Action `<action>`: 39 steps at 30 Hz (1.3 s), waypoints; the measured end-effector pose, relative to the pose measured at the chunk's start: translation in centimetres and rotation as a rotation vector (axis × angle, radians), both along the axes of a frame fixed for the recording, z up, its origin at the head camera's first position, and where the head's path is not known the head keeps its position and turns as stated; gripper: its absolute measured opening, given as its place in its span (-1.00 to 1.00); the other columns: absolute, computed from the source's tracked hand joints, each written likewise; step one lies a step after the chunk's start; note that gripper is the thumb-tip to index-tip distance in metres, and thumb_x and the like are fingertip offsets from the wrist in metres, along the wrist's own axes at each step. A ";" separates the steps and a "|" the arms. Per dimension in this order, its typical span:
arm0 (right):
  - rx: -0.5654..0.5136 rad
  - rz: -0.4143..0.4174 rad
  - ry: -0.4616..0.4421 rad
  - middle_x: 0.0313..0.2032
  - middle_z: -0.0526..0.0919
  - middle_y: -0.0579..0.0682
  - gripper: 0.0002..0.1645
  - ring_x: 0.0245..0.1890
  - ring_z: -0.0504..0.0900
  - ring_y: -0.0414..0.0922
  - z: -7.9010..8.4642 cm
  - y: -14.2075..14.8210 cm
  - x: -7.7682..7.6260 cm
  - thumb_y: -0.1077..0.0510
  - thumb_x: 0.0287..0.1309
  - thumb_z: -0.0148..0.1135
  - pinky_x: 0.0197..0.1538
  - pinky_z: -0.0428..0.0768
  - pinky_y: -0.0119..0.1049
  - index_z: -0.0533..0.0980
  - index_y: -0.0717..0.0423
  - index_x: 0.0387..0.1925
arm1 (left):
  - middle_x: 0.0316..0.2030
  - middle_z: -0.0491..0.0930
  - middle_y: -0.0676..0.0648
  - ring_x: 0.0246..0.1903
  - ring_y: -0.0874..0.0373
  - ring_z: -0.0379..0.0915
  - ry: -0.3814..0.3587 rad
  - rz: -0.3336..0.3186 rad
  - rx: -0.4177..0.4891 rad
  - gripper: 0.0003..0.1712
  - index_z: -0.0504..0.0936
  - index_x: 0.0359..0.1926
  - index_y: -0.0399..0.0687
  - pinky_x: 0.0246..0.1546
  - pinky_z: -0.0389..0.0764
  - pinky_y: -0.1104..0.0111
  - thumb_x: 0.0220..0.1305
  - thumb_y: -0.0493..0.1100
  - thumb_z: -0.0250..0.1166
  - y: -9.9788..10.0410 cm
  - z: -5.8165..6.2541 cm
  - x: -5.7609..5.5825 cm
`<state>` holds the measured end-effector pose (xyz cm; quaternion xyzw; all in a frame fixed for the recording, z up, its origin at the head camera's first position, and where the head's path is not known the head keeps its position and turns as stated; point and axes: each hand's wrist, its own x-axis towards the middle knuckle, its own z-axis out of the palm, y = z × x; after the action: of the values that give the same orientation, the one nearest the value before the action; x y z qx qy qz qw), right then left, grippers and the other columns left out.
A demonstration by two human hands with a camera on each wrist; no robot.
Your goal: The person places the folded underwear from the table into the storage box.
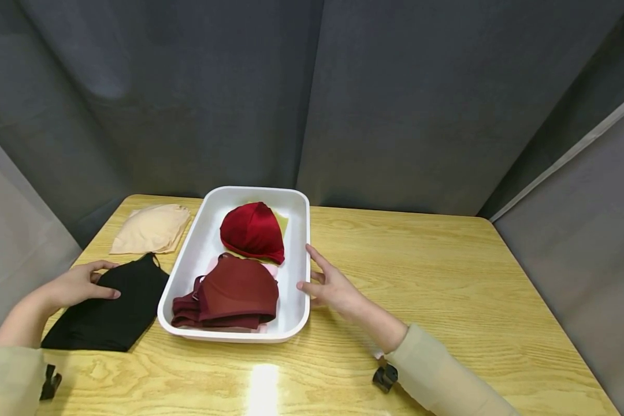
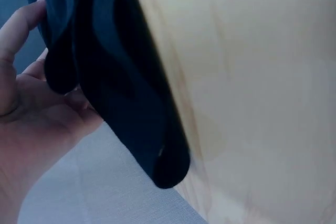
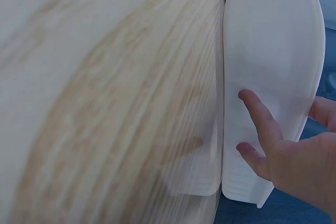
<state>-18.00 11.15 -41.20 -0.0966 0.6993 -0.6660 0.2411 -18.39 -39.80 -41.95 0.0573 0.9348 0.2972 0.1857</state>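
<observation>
A folded black camisole [image 1: 117,309] with a thin strap lies at the left of the table. My left hand [image 1: 85,283] holds its left side, thumb on top and other fingers at the edge; the left wrist view shows the camisole's folded layers [image 2: 126,98] beside the palm. My right hand [image 1: 335,289] touches the right wall of a white plastic tray [image 1: 187,271], fingers spread along the outside and thumb at the rim. Inside the tray, a dark red bra [image 1: 239,292] lies in front of a bright red satin bra cup [image 1: 253,231].
Beige folded underwear [image 1: 151,228] lies at the table's back left, behind the camisole. Yellow fabric [image 1: 282,222] and pink fabric [image 1: 271,269] show under the red pieces. Grey curtains [image 1: 395,104] enclose the wooden table [image 1: 426,271] at the back and sides.
</observation>
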 end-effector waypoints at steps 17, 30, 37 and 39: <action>0.004 -0.004 0.005 0.36 0.15 0.30 -0.01 0.19 0.41 0.19 -0.3 0.1 -0.1 0.28 0.21 0.19 -0.11 0.59 0.01 -0.13 -0.23 0.48 | 0.20 0.19 -0.52 0.12 -0.36 0.18 0.043 0.045 0.114 -0.17 0.16 0.34 -0.33 -0.17 0.46 0.20 0.20 -0.05 0.31 0.1 1.0 0.3; -0.022 -0.003 -0.009 0.36 0.12 0.32 0.02 0.21 0.37 0.25 -0.3 0.2 -0.1 0.30 0.21 0.18 -0.12 0.59 0.03 -0.17 -0.21 0.48 | 0.15 0.27 -0.23 -0.13 0.45 0.24 0.113 0.056 0.170 -0.32 0.33 0.28 -0.13 -0.26 0.41 0.54 0.16 -0.10 0.35 0.9 2.4 0.4; -0.029 -0.002 -0.008 0.35 0.14 0.34 0.01 0.23 0.34 0.26 -0.2 0.1 -0.1 0.30 0.21 0.18 -0.13 0.60 0.02 -0.16 -0.20 0.48 | 0.17 0.25 -0.06 -0.03 0.33 0.21 0.109 0.097 0.255 -0.30 0.30 0.32 -0.08 -0.22 0.38 0.62 0.19 -0.09 0.33 1.2 3.2 0.4; -0.031 0.001 -0.006 0.35 0.15 0.35 0.01 0.23 0.34 0.26 -0.2 0.1 -0.1 0.31 0.21 0.17 -0.14 0.60 0.01 -0.17 -0.21 0.48 | 0.26 0.14 -0.18 0.08 0.16 0.14 0.089 0.107 0.279 -0.29 0.26 0.35 -0.06 -0.22 0.38 0.63 0.22 -0.08 0.30 1.3 3.5 0.4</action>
<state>-18.07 11.25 -41.42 -0.0986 0.6879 -0.6771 0.2420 -18.04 -38.53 -38.45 0.0459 0.8935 0.4307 0.1184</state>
